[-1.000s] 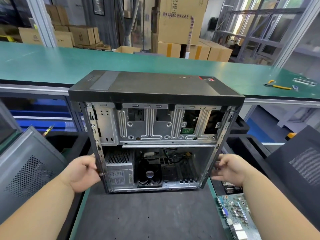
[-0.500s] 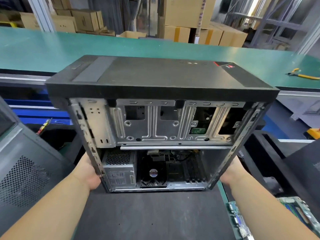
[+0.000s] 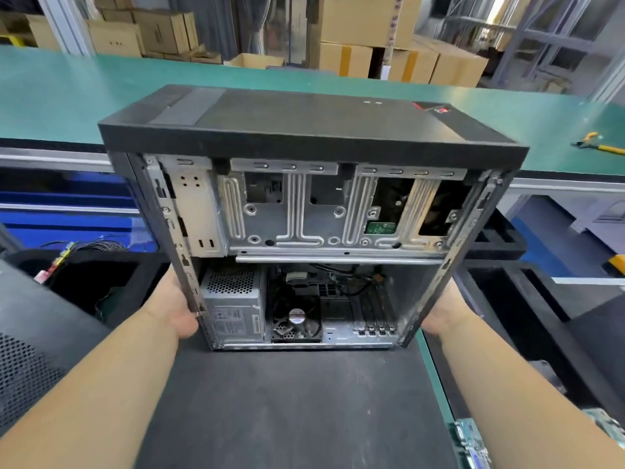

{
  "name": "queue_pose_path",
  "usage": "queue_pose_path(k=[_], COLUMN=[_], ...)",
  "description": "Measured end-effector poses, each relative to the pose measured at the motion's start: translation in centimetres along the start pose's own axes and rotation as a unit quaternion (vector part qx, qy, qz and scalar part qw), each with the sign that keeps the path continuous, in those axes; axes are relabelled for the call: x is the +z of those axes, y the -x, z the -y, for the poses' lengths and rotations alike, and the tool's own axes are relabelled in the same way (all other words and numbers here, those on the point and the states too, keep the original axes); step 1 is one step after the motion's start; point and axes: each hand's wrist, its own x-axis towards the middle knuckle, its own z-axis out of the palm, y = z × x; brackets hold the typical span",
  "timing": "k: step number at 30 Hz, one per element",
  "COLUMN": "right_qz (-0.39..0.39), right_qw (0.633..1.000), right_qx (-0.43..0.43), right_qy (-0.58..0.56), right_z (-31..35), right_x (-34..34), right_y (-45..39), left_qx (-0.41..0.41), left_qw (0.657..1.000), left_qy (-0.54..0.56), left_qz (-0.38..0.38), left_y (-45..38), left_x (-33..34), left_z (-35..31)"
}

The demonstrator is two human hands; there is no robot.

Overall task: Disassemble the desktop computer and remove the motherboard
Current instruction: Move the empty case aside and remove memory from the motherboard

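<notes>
The desktop computer case (image 3: 304, 211) stands in the middle of the view with its open side facing the camera and its black front panel (image 3: 314, 126) turned upward, a red badge (image 3: 436, 108) at the panel's far right corner. Its lower edge meets the dark mat (image 3: 287, 401) that covers the near worktop; whether it rests there or is lifted clear cannot be told. Inside, a silver drive cage (image 3: 324, 214) fills the upper half, with a small green circuit board (image 3: 380, 227) showing through one of its cut-outs. Below it sit the perforated grey power supply (image 3: 233, 306) at the left, a black cooler fan (image 3: 297, 319) with a round label beside it, and the motherboard (image 3: 358, 313) against the back wall with its row of slots and some black cables above. The left hand (image 3: 176, 306) presses against the case's left wall near the bottom, and the right hand (image 3: 439, 309) against the right wall at about the same height; the fingers of both are hidden behind the case, so whether they are spread or curled cannot be told. Behind the case runs a long green worktop (image 3: 101, 86) with a yellow-handled pair of pliers (image 3: 595, 145) at its right end, and cardboard boxes (image 3: 372, 38) are stacked beyond it. At the left lie a grey perforated side panel (image 3: 37, 350) and a black bin (image 3: 94, 275) holding loose wires; at the bottom right corner a green circuit board (image 3: 473, 445) shows beside the right forearm.
</notes>
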Motion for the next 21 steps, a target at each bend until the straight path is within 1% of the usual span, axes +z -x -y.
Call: queue_pose_path(k=[3, 4, 8, 11, 13, 17, 18, 19, 21], right_qz=[0.022, 0.026, 0.036, -0.026, -0.055, -0.101, -0.116, -0.126, -0.114], right_qw=[0.999, 0.999, 0.999, 0.999, 0.998, 0.992, 0.99, 0.988, 0.986], right_qx=[0.015, 0.022, 0.021, 0.005, 0.006, 0.016, 0.021, 0.027, 0.055], right_qy=[-0.042, -0.038, -0.03, 0.027, 0.037, 0.071, 0.077, 0.082, 0.104], right_z=[0.0, 0.0, 0.4, 0.5, 0.5, 0.8, 0.9, 0.9, 0.9], right_x=[0.1, 0.0, 0.8, 1.2, 1.2, 1.6, 1.6, 1.2, 0.1], right_y=[0.6, 0.5, 1.3, 1.4, 1.5, 3.1, 3.8, 4.5, 6.1], left_qx=[-0.014, -0.016, -0.004, -0.01, -0.017, -0.016, -0.011, -0.005, 0.015], left_qw=[1.0, 0.999, 1.0, 0.999, 0.999, 0.997, 0.997, 0.998, 0.998], left_qy=[0.0, 0.001, -0.018, -0.03, -0.046, -0.066, -0.064, -0.058, -0.046], left_qz=[-0.016, -0.031, -0.022, -0.004, -0.006, -0.048, -0.047, -0.039, -0.026], left_y=[-0.6, -0.9, -0.3, 0.7, 1.1, 2.0, 2.3, 2.5, 3.0], left_x=[0.1, -0.1, 0.2, 0.9, 1.1, 1.4, 1.4, 1.5, 1.2], left_z=[-0.1, -0.1, 0.0, -0.1, -0.2, -0.5, -0.5, -0.4, -0.1])
